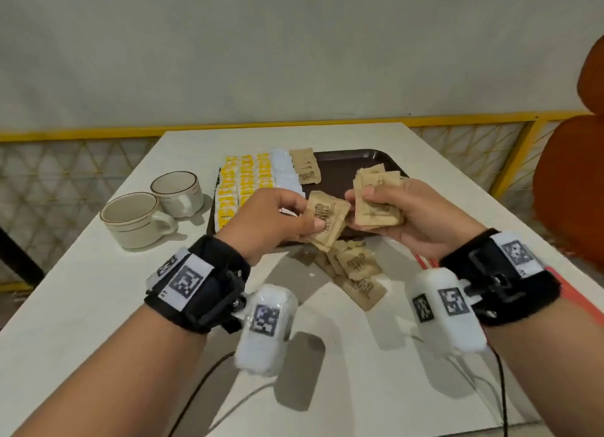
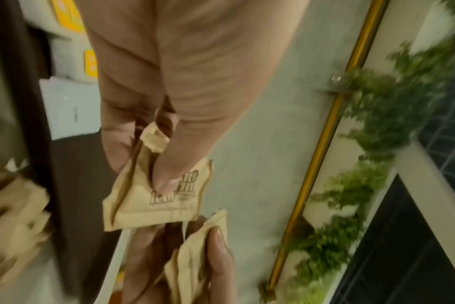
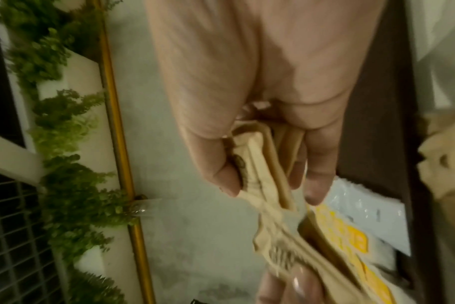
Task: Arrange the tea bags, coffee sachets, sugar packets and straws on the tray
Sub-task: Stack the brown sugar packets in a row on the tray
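Observation:
Above the near edge of the dark brown tray (image 1: pixel 346 161), my left hand (image 1: pixel 287 220) pinches a couple of brown sugar packets (image 1: pixel 327 219) between thumb and fingers (image 2: pixel 166 176). My right hand (image 1: pixel 385 207) grips a stack of brown sugar packets (image 1: pixel 377 201), seen edge-on as the stack (image 3: pixel 262 174) in the right wrist view. On the tray lie rows of yellow sachets (image 1: pixel 243 179), a column of white packets (image 1: pixel 284 171) and a short row of brown packets (image 1: pixel 305 170). More brown packets (image 1: pixel 354 273) lie loose on the table in front of the tray.
Two beige cups (image 1: pixel 153 207) stand left of the tray on the white table (image 1: pixel 98 289). Something red (image 1: pixel 568 292) lies at the table's right edge under my right wrist. An orange chair (image 1: pixel 575 181) stands to the right. A yellow railing runs behind.

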`<state>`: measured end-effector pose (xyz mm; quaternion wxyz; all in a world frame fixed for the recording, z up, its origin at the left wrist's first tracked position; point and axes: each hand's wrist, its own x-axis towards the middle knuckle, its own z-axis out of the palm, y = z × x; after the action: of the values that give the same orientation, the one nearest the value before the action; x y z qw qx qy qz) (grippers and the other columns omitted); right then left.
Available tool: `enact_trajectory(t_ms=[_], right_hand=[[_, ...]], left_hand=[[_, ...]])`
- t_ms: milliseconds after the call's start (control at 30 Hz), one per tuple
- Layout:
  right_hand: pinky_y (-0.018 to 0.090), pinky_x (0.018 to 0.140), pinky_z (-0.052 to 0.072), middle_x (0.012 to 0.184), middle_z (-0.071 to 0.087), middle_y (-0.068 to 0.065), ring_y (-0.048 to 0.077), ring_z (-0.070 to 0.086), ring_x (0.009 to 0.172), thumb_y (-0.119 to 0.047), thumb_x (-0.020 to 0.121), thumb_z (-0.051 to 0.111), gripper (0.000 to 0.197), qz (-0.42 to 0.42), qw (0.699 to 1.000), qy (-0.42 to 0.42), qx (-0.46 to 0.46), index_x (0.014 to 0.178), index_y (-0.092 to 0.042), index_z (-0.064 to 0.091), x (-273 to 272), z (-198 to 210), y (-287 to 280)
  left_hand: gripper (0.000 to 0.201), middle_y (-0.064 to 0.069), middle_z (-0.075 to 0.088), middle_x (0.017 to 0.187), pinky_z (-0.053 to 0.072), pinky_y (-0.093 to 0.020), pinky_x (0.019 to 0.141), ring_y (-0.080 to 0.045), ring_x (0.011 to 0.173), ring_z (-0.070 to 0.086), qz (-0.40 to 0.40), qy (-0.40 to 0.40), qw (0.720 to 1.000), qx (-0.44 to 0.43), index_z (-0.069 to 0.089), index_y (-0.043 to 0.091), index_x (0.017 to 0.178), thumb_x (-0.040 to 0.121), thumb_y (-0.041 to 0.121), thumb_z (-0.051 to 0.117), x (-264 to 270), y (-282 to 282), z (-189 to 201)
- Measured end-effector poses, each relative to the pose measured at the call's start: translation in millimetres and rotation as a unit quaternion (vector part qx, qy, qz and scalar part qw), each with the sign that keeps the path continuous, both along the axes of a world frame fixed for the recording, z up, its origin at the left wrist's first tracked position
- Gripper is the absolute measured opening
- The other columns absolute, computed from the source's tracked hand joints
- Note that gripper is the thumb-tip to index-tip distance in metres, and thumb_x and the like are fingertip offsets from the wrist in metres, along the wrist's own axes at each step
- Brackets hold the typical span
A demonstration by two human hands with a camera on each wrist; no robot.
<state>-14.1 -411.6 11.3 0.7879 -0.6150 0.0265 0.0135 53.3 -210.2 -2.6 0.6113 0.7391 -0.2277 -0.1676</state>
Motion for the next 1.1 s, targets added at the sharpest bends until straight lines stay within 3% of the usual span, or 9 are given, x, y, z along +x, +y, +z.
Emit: enact_trajectory(t_ms=[100, 200, 367, 433, 533, 667, 800, 967, 1100], right_hand=[[0.037, 0.088, 0.056, 0.113, 0.069, 0.018, 0.030, 0.067, 0.104, -0.005, 0.091, 0.054, 0.029, 0.027, 0.999, -0.020, -0.030, 0.119, 0.001, 0.060, 11, -4, 27], [0.041, 0.086, 0.057, 0.110, 0.071, 0.015, 0.030, 0.068, 0.102, -0.005, 0.092, 0.058, 0.026, -0.018, 0.997, -0.037, -0.063, 0.117, -0.003, 0.063, 22, -14, 47], [0.039, 0.071, 0.060, 0.095, 0.074, 0.016, 0.026, 0.071, 0.083, -0.002, 0.085, 0.067, 0.017, -0.117, 0.987, -0.054, -0.098, 0.102, -0.007, 0.070, 23, -38, 57], [0.042, 0.072, 0.060, 0.093, 0.074, 0.017, 0.029, 0.072, 0.084, 0.000, 0.083, 0.069, 0.017, -0.134, 0.988, -0.048, -0.069, 0.098, -0.008, 0.070, 22, -42, 55], [0.048, 0.084, 0.056, 0.098, 0.073, 0.016, 0.032, 0.070, 0.094, -0.003, 0.082, 0.070, 0.019, -0.176, 0.984, -0.023, -0.005, 0.101, -0.008, 0.069, 25, -43, 41], [0.040, 0.079, 0.059, 0.101, 0.073, 0.015, 0.028, 0.071, 0.094, -0.002, 0.084, 0.066, 0.028, -0.174, 0.983, -0.024, 0.042, 0.111, -0.004, 0.063, 21, -37, 24], [0.046, 0.076, 0.059, 0.101, 0.073, 0.017, 0.031, 0.071, 0.093, -0.001, 0.085, 0.065, 0.029, -0.109, 0.994, -0.010, -0.022, 0.113, -0.003, 0.062, 20, -41, 29], [0.040, 0.070, 0.061, 0.096, 0.075, 0.011, 0.027, 0.073, 0.088, -0.002, 0.082, 0.070, 0.032, -0.106, 0.990, -0.011, -0.088, 0.112, -0.010, 0.065, 21, -45, 36], [0.043, 0.077, 0.059, 0.095, 0.075, 0.010, 0.026, 0.072, 0.089, -0.002, 0.080, 0.072, 0.031, -0.107, 0.988, -0.020, -0.112, 0.110, -0.010, 0.067, 20, -46, 39]], left_hand=[[0.016, -0.005, 0.069, 0.074, 0.057, -0.025, 0.068, -0.016, 0.067, 0.066, 0.067, 0.025, 0.995, -0.072, 0.067, 0.010, 0.067, 0.076, -0.001, 0.073, 9, 1, -6], [0.026, -0.006, 0.068, 0.074, 0.055, -0.035, 0.078, -0.019, 0.071, 0.065, 0.092, 0.056, 0.987, -0.115, 0.070, 0.017, 0.060, 0.079, 0.000, 0.071, 9, 2, -18], [0.008, -0.019, 0.072, 0.091, 0.052, -0.047, 0.090, -0.035, 0.087, 0.068, 0.080, 0.108, 0.984, -0.117, 0.072, 0.002, 0.085, 0.079, -0.002, 0.071, 6, 6, -37], [0.016, -0.019, 0.072, 0.097, 0.053, -0.041, 0.089, -0.034, 0.094, 0.068, 0.073, 0.121, 0.983, -0.115, 0.072, 0.003, 0.090, 0.083, -0.008, 0.063, 6, 8, -39], [0.027, -0.015, 0.072, 0.097, 0.055, -0.029, 0.080, -0.025, 0.091, 0.071, 0.069, 0.135, 0.979, -0.140, 0.072, 0.006, 0.090, 0.085, -0.014, 0.054, 10, 12, -40], [0.035, -0.010, 0.064, 0.095, 0.054, -0.028, 0.076, -0.028, 0.094, 0.069, 0.094, 0.112, 0.978, -0.147, 0.069, 0.012, 0.098, 0.084, -0.017, 0.055, 15, 15, -42], [0.045, -0.006, 0.068, 0.082, 0.053, -0.032, 0.073, -0.026, 0.083, 0.070, 0.103, 0.112, 0.973, -0.176, 0.058, 0.013, 0.116, 0.083, -0.018, 0.057, 17, 14, -43], [0.026, -0.020, 0.069, 0.098, 0.058, -0.031, 0.074, -0.028, 0.089, 0.070, 0.041, 0.157, 0.971, -0.178, 0.060, 0.000, 0.109, 0.087, -0.012, 0.052, 12, 13, -39], [0.019, -0.020, 0.069, 0.094, 0.060, -0.028, 0.068, -0.023, 0.079, 0.070, 0.012, 0.227, 0.955, -0.190, 0.063, -0.002, 0.104, 0.096, 0.008, 0.048, 9, 12, -37]])
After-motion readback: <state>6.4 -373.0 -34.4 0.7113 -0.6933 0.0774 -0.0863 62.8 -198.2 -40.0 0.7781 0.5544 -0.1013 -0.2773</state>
